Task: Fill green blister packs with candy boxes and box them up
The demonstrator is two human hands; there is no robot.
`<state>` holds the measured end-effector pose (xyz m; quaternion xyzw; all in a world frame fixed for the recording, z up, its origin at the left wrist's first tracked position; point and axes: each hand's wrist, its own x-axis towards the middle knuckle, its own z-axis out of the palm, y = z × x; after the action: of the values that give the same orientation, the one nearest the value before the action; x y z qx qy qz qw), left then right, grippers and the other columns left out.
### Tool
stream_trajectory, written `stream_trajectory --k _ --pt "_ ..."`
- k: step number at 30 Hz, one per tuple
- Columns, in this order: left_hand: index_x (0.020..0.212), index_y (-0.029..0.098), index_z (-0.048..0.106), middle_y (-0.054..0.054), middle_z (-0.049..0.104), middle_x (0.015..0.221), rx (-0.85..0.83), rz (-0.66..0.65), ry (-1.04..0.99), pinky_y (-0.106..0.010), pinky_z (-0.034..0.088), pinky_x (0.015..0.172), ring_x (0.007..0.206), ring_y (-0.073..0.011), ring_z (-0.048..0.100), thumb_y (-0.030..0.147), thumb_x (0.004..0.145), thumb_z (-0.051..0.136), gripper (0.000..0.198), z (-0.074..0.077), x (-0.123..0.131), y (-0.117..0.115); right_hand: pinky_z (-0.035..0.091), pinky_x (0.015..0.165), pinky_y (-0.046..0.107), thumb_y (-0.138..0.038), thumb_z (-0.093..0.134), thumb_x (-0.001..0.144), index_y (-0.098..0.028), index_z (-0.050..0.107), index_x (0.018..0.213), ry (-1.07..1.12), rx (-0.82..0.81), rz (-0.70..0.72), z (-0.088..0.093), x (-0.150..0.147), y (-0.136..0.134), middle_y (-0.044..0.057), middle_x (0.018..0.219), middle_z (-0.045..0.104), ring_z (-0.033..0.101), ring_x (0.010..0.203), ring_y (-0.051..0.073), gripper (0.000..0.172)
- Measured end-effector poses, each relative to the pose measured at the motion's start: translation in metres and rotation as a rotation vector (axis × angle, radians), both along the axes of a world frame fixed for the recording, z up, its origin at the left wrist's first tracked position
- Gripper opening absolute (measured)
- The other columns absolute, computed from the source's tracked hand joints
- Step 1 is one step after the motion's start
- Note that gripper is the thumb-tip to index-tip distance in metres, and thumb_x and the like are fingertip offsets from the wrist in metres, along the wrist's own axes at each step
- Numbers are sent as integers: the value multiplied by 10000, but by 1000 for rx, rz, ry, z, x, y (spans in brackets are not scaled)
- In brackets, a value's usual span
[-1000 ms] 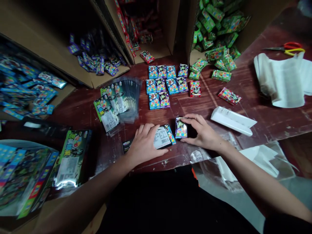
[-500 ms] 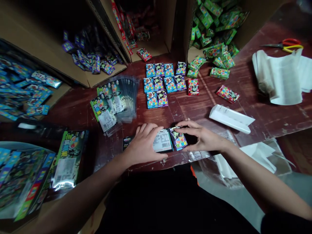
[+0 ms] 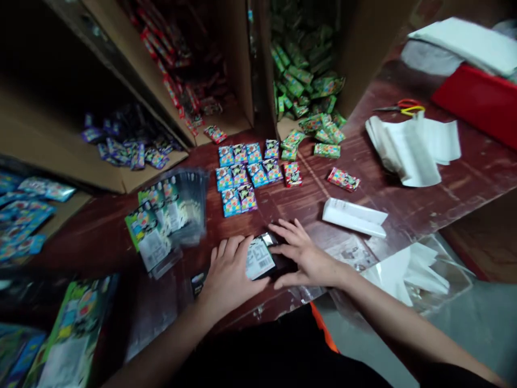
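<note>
My left hand [image 3: 230, 277] lies across a flat black packet [image 3: 259, 257] with a white printed label, its fingers over the far edge and its thumb along the near side. Part of the packet is hidden under that palm. At the packet's right end, a shiny clear plastic edge shows. My right hand [image 3: 301, 256] is there with fingers stretched and spread, fingertips by the plastic end. Beyond the hands stand rows of small blue and purple boxes [image 3: 239, 200], with a red box [image 3: 293, 174] beside them. To the left, similar printed packets [image 3: 151, 240] lie fanned out.
Cardboard cartons hold purple boxes [image 3: 137, 155], red boxes [image 3: 189, 102] and green boxes [image 3: 299, 78]. A folded white paper [image 3: 354, 217], scissors [image 3: 406, 106] and white sheets [image 3: 416, 148] lie to the right. A clear bag [image 3: 420, 275] hangs at the front edge.
The purple box at my right fingertips is no longer visible. My right hand has opened out, its fingers spreading at the packet's end. The whole view has shifted, showing more of the right side.
</note>
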<state>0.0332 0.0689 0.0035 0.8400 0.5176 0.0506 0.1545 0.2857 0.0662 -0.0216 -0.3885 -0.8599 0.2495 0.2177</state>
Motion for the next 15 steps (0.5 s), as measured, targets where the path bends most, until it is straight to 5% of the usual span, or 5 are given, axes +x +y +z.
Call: stream_trajectory --k 5,10,15 --pt "1452 219 437 -134 524 1439 27 -170 21 -531 392 1048 1287 -375 481 647 661 812 974 16 21 54 303 1195 617 -503 689 903 -260 449 1485 15 149 -282 26 83 50 168 1596 388 341 1492 350 675" --pt "1458 215 452 -111 500 1493 211 -362 -6 -491 325 1131 1362 -338 413 507 884 667 679 39 90 152 402 1141 543 -335 673 902 -169 497 1453 -286 131 -481 55 200 124 197 1480 509 491 1369 354 601" --pt "1377 144 536 -167 590 1354 154 -350 128 -496 388 1066 1264 -377 486 464 772 755 719 32 158 208 459 1080 393 -302 712 870 -153 588 1365 -489 -52 -540 63 210 188 160 1319 633 607 1224 291 531"
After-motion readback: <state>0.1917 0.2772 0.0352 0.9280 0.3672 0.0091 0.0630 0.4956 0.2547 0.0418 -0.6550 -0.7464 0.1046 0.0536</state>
